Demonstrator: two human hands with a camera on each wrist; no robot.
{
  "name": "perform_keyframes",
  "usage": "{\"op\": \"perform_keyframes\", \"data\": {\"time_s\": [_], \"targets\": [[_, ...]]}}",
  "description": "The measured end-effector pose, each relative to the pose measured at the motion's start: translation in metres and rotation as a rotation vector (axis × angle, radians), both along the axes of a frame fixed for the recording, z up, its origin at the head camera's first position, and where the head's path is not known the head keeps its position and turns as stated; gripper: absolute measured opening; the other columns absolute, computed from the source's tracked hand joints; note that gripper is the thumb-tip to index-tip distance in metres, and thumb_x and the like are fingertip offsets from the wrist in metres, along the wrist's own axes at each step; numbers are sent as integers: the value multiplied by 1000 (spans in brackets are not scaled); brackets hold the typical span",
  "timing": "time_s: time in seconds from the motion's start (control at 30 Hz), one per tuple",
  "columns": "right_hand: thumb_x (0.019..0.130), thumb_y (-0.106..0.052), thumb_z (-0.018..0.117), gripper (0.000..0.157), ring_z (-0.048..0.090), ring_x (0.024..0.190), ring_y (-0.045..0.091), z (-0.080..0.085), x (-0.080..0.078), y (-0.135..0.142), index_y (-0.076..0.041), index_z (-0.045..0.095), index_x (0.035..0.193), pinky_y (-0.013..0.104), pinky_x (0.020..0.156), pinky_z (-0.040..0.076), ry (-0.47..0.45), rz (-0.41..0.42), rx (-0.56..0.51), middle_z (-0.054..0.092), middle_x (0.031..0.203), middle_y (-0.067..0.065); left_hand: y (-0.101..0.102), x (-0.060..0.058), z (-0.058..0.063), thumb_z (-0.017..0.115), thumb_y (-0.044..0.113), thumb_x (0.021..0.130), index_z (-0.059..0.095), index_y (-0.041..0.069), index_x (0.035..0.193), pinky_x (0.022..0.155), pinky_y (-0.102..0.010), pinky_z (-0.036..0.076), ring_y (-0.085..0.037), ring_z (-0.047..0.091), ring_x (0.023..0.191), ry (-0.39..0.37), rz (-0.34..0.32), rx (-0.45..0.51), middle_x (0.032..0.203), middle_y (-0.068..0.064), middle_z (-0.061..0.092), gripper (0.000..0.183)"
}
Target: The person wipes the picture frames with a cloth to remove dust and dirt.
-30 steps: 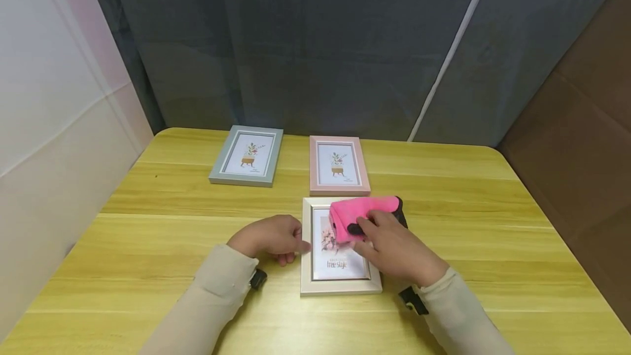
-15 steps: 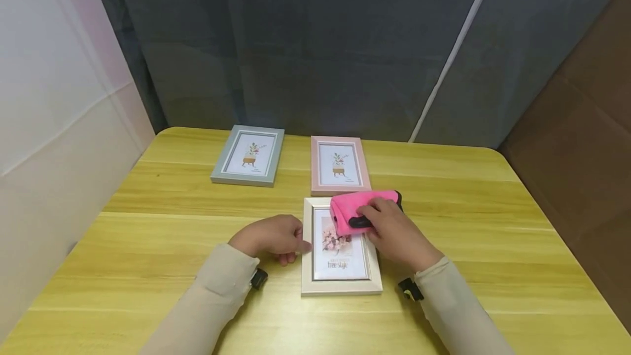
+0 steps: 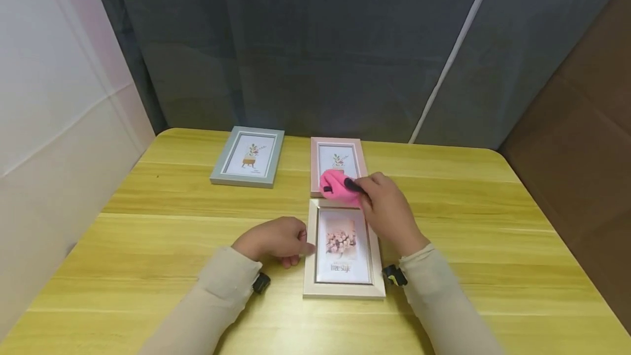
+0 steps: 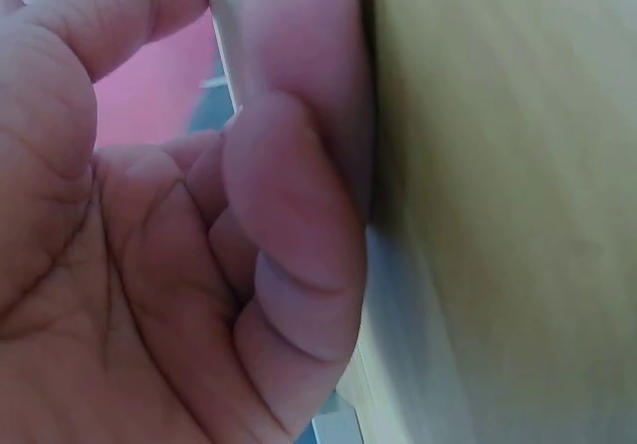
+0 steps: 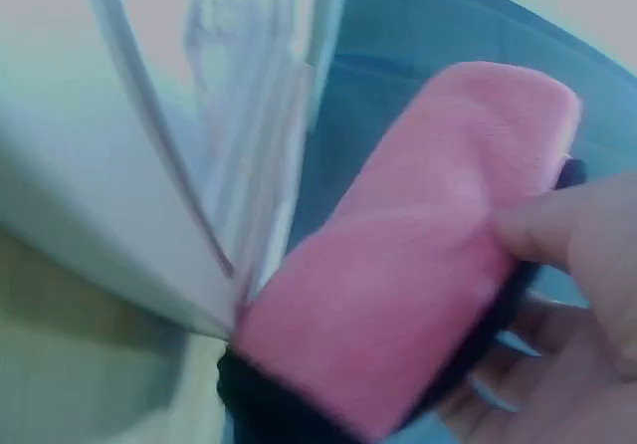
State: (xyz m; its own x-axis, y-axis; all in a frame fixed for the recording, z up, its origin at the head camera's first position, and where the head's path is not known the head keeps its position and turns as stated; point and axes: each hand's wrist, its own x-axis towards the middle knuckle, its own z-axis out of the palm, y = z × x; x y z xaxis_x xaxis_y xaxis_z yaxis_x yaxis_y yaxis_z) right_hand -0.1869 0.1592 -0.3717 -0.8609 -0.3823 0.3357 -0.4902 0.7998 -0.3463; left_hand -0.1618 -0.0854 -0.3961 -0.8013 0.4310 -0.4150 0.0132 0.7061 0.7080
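Observation:
A cream picture frame (image 3: 343, 291) with a flower print lies face up on the table in the head view. My left hand (image 3: 278, 241) pinches its left edge, thumb on the border and the other fingers curled at the side. In the left wrist view the thumb (image 4: 159, 6) meets the frame's edge. My right hand (image 3: 391, 210) grips a folded pink cloth (image 3: 340, 186) with black trim, over the cream frame's far end. The cloth overlaps the near part of a pink picture frame (image 3: 314, 166) in the head view. The right wrist view shows the thumb pressing on the cloth (image 5: 378, 275).
A grey-blue picture frame (image 3: 219, 171) lies at the back left of the wooden table (image 3: 148, 245). Dark fabric (image 3: 296, 43) hangs behind the table. A white panel (image 3: 59, 70) stands on the left and a brown one (image 3: 581, 97) on the right.
My right hand has moved the cloth away from me, off the cream frame's print to its far edge. The cream frame has shifted slightly right with my left hand still at its edge.

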Motion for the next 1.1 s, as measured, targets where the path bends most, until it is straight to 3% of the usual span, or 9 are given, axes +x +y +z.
{"op": "perform_keyframes", "data": {"time_s": [0.13,0.23,0.43,0.67,0.83,1.1], "targets": [[91,-12,72,28,52,99,25,-7,3,-3,-9,69,119,39,90,50,-128,28,162,59,107,7,4,2,0,70,24,93,56,5,77,53,-30,49,-17,60,51,26,-11,-10,63,-6,64,28],[88,-12,75,32,49,102,25,-8,5,-1,-10,68,119,40,93,49,-187,30,207,58,110,8,7,2,-1,70,23,93,56,5,77,53,-30,50,-17,60,51,38,-9,-7,63,-6,63,28],[86,-7,77,33,51,101,27,-4,5,5,-10,67,118,42,92,49,-195,-9,197,58,108,9,17,5,-3,68,23,94,55,6,76,51,-31,50,-17,59,49,84,-31,15,61,-6,62,28],[86,-2,73,20,52,90,26,-4,2,5,-12,69,104,42,85,49,-202,-58,191,61,98,6,27,11,-6,67,25,93,56,8,74,52,-31,50,-17,60,48,150,-54,-24,60,-3,61,27],[86,0,72,16,54,82,24,-3,6,-9,-13,72,96,39,78,49,-212,-44,163,63,88,2,27,12,-6,67,25,94,56,9,74,51,-31,50,-17,60,48,152,-42,-52,59,-3,61,28],[88,-2,71,11,61,80,15,-5,13,-25,-12,73,92,36,80,52,-230,41,29,68,86,-2,27,15,-5,67,23,93,56,9,77,49,-34,51,-19,59,48,128,-29,-3,61,-5,60,24]]}}
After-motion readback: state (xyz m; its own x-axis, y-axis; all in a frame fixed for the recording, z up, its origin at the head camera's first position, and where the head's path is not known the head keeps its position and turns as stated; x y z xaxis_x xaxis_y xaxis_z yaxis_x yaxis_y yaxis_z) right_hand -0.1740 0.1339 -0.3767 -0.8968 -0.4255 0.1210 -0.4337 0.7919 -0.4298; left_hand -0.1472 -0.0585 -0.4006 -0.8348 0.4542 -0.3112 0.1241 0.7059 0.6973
